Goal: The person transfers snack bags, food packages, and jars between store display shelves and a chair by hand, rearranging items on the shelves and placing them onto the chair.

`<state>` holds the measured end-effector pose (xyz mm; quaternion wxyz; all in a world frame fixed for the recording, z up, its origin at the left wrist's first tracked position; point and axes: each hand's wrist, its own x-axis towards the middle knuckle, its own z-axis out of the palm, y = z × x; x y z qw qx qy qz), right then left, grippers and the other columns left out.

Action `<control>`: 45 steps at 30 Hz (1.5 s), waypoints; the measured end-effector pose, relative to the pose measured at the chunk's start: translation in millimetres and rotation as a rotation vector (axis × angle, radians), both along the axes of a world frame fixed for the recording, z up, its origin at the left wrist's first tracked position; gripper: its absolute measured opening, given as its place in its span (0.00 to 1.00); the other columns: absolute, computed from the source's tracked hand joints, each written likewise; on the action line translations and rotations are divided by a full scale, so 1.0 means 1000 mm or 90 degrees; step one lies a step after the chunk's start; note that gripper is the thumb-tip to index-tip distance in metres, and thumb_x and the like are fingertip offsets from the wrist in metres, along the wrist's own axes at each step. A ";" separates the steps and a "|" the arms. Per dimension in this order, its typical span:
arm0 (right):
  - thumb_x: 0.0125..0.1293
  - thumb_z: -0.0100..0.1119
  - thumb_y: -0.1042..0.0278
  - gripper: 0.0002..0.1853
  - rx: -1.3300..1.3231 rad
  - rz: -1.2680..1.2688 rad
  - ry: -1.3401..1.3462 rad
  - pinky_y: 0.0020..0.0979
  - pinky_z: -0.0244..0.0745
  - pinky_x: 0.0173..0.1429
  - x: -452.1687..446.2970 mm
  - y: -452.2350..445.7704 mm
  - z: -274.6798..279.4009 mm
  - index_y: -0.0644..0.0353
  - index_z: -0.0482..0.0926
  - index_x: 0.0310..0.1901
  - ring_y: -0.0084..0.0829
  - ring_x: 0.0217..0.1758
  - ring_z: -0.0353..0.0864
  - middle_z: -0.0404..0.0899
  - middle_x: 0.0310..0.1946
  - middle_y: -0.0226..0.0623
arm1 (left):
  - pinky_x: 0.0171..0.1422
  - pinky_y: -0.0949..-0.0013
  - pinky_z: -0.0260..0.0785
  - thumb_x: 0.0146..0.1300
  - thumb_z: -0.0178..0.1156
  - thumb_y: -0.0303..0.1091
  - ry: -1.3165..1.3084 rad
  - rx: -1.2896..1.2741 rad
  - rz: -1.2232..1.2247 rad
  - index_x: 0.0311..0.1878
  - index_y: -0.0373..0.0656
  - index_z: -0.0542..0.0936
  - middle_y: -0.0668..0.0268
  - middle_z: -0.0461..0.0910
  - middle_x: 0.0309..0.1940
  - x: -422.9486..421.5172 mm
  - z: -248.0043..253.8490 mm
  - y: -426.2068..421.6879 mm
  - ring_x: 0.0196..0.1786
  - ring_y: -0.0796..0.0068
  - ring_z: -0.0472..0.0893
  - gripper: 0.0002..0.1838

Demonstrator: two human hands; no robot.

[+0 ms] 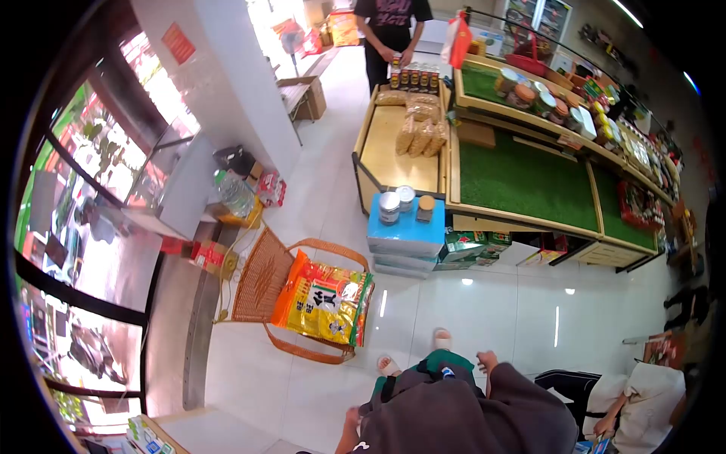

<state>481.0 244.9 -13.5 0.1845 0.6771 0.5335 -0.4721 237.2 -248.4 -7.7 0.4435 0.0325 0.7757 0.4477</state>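
Observation:
My right hand (488,359) is held out beside my dark shirt above the tiled floor, fingers apart and nothing in it. My left hand (352,418) hangs low at my other side, against the shirt; its fingers are mostly hidden and I see nothing held. Ahead of it, a large orange and yellow snack bag (327,299) lies on the seat of a wicker armchair (261,276). Neither hand touches the bag or the chair.
A blue box (407,227) carrying jars (389,208) stands past the chair. Behind it, a wooden display table (386,144) holds bagged goods (422,136). Green-lined shelves (522,181) run right. One person (392,38) stands at the back, another (643,401) at lower right.

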 end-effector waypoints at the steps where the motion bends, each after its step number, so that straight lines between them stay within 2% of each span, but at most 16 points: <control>1: 0.53 0.54 0.59 0.23 -0.025 -0.099 0.011 0.44 0.72 0.30 0.012 -0.006 0.010 0.71 0.70 0.44 0.45 0.29 0.78 0.78 0.37 0.51 | 0.34 0.61 0.71 0.59 0.51 0.46 -0.015 -0.046 -0.061 0.46 0.46 0.74 0.66 0.79 0.30 0.009 0.002 -0.002 0.34 0.68 0.78 0.17; 8: 0.55 0.52 0.59 0.20 -0.008 -0.303 0.107 0.36 0.73 0.26 0.058 0.009 0.021 0.66 0.73 0.45 0.35 0.25 0.79 0.79 0.34 0.43 | 0.35 0.58 0.70 0.58 0.50 0.44 -0.173 -0.213 -0.365 0.45 0.46 0.74 0.64 0.78 0.33 -0.036 0.029 0.065 0.32 0.68 0.77 0.16; 10: 0.55 0.52 0.59 0.20 0.000 -0.308 0.143 0.36 0.74 0.26 0.068 0.023 0.014 0.66 0.74 0.44 0.35 0.25 0.79 0.79 0.33 0.43 | 0.35 0.57 0.70 0.58 0.50 0.44 -0.186 -0.289 -0.295 0.44 0.46 0.74 0.64 0.78 0.33 -0.059 0.027 0.124 0.32 0.68 0.77 0.16; 11: 0.55 0.53 0.59 0.20 0.016 -0.297 0.180 0.35 0.74 0.26 0.069 0.037 0.012 0.66 0.74 0.44 0.35 0.25 0.79 0.79 0.32 0.43 | 0.34 0.62 0.70 0.58 0.50 0.42 -0.159 -0.345 -0.129 0.40 0.43 0.75 0.61 0.77 0.29 -0.072 0.010 0.165 0.29 0.69 0.76 0.14; 12: 0.55 0.53 0.59 0.20 0.008 -0.311 0.187 0.35 0.74 0.26 0.070 0.055 0.009 0.66 0.74 0.44 0.35 0.25 0.79 0.79 0.32 0.43 | 0.29 0.68 0.70 0.58 0.50 0.40 -0.074 -0.261 -0.178 0.34 0.39 0.75 0.59 0.76 0.24 -0.093 0.021 0.210 0.24 0.70 0.75 0.13; 13: 0.54 0.53 0.59 0.19 0.010 -0.265 0.171 0.35 0.75 0.26 0.071 0.067 0.005 0.66 0.75 0.43 0.35 0.25 0.80 0.80 0.31 0.43 | 0.24 0.71 0.67 0.58 0.49 0.38 -0.033 -0.020 -0.012 0.28 0.38 0.75 0.60 0.74 0.20 -0.095 0.031 0.252 0.22 0.72 0.74 0.13; 14: 0.54 0.54 0.59 0.19 0.010 -0.223 0.156 0.35 0.75 0.25 0.071 0.078 0.001 0.66 0.76 0.42 0.35 0.25 0.80 0.80 0.30 0.43 | 0.27 0.70 0.70 0.61 0.51 0.41 0.021 -0.066 -0.078 0.44 0.44 0.69 0.59 0.77 0.33 -0.126 -0.010 0.283 0.29 0.71 0.77 0.13; 15: 0.54 0.54 0.59 0.19 0.026 -0.223 0.178 0.35 0.76 0.25 0.070 0.091 -0.003 0.66 0.77 0.41 0.35 0.25 0.81 0.80 0.29 0.43 | 0.22 0.75 0.65 0.60 0.50 0.41 0.001 -0.084 0.027 0.39 0.39 0.73 0.63 0.77 0.28 -0.117 0.039 0.348 0.25 0.76 0.75 0.14; 22: 0.56 0.53 0.58 0.18 0.068 -0.374 0.309 0.30 0.74 0.28 0.082 0.181 0.029 0.59 0.75 0.45 0.31 0.27 0.80 0.80 0.32 0.40 | 0.37 0.71 0.69 0.62 0.49 0.39 0.078 0.119 -0.303 0.51 0.45 0.72 0.65 0.77 0.36 -0.025 0.113 0.640 0.35 0.75 0.76 0.16; 24: 0.57 0.52 0.58 0.18 0.092 -0.432 0.360 0.30 0.73 0.28 0.094 0.195 0.039 0.59 0.74 0.45 0.30 0.26 0.79 0.79 0.33 0.40 | 0.46 0.68 0.68 0.60 0.53 0.40 0.240 0.210 -0.545 0.48 0.41 0.75 0.59 0.78 0.38 0.012 0.106 0.686 0.41 0.68 0.77 0.16; 28: 0.58 0.51 0.59 0.17 0.125 -0.527 0.344 0.31 0.73 0.28 0.135 0.191 0.028 0.59 0.74 0.45 0.30 0.26 0.78 0.79 0.33 0.40 | 0.51 0.63 0.68 0.57 0.55 0.39 0.311 0.219 -0.705 0.44 0.39 0.78 0.54 0.78 0.40 0.055 0.073 0.732 0.46 0.58 0.77 0.16; 33: 0.59 0.48 0.61 0.15 0.018 -0.735 0.216 0.37 0.74 0.28 0.195 0.151 0.011 0.61 0.73 0.44 0.37 0.26 0.78 0.79 0.34 0.45 | 0.47 0.64 0.69 0.53 0.57 0.40 0.275 0.023 -0.659 0.41 0.38 0.79 0.54 0.80 0.36 0.025 0.007 0.739 0.41 0.60 0.79 0.17; 35: 0.56 0.53 0.61 0.18 0.038 -0.787 0.187 0.35 0.72 0.22 0.212 0.137 -0.001 0.66 0.74 0.43 0.35 0.21 0.78 0.79 0.27 0.43 | 0.36 0.62 0.68 0.57 0.53 0.49 0.121 -0.102 -0.589 0.47 0.45 0.75 0.65 0.77 0.34 -0.004 -0.008 0.732 0.34 0.69 0.76 0.21; 37: 0.55 0.54 0.60 0.20 -0.051 -0.828 0.104 0.36 0.73 0.23 0.225 0.144 0.008 0.66 0.72 0.46 0.38 0.23 0.78 0.79 0.29 0.45 | 0.39 0.57 0.68 0.59 0.50 0.52 -0.039 -0.233 -0.494 0.52 0.47 0.68 0.62 0.76 0.42 -0.022 0.012 0.735 0.38 0.63 0.76 0.23; 42: 0.55 0.52 0.62 0.18 0.004 -0.952 0.173 0.37 0.74 0.29 0.230 0.232 0.037 0.63 0.71 0.46 0.40 0.28 0.78 0.78 0.34 0.45 | 0.34 0.56 0.68 0.60 0.47 0.49 -0.116 -0.314 -0.348 0.49 0.47 0.69 0.59 0.77 0.39 -0.068 0.000 0.764 0.34 0.58 0.77 0.20; 45: 0.59 0.49 0.59 0.16 0.121 -0.847 0.251 0.34 0.74 0.30 0.234 0.337 0.045 0.59 0.71 0.45 0.34 0.29 0.79 0.78 0.33 0.42 | 0.31 0.57 0.68 0.59 0.45 0.47 -0.044 -0.284 -0.385 0.47 0.43 0.70 0.60 0.76 0.34 -0.056 0.003 0.831 0.32 0.63 0.77 0.20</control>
